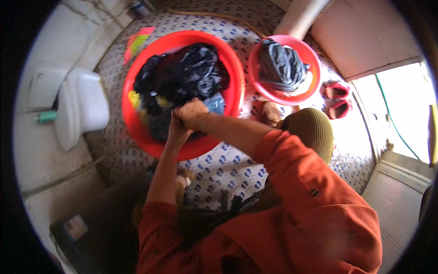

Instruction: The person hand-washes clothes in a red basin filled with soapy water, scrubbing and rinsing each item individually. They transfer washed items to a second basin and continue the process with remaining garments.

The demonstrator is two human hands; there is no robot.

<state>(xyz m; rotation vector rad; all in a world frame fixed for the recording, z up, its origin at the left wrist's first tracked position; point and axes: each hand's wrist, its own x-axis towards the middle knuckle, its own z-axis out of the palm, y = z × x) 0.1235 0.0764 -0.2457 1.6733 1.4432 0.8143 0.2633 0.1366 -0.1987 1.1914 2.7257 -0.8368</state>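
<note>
A large red plastic basin [128, 80] on the floor in front of me holds a heap of wet-looking black clothes [186, 72], with a blue cloth [215, 103] and a yellow cloth [134, 99] at its edges. My left hand [178, 128] and my right hand [192, 112] are close together over the basin's near part, both closed on a dark cloth [162, 121]. The fingers are partly hidden and blurred. To the right stands a smaller pink basin [254, 80] with a bundled dark grey cloth [284, 66] inside.
A white toilet [92, 102] stands at the left. Pink slippers [338, 109] lie at the right near a bright doorway [407, 106]. Behind the basins are a pink and yellow-green plastic item [139, 40], a pale pipe [301, 17] and a hose [212, 14]. The floor has a blue footprint pattern.
</note>
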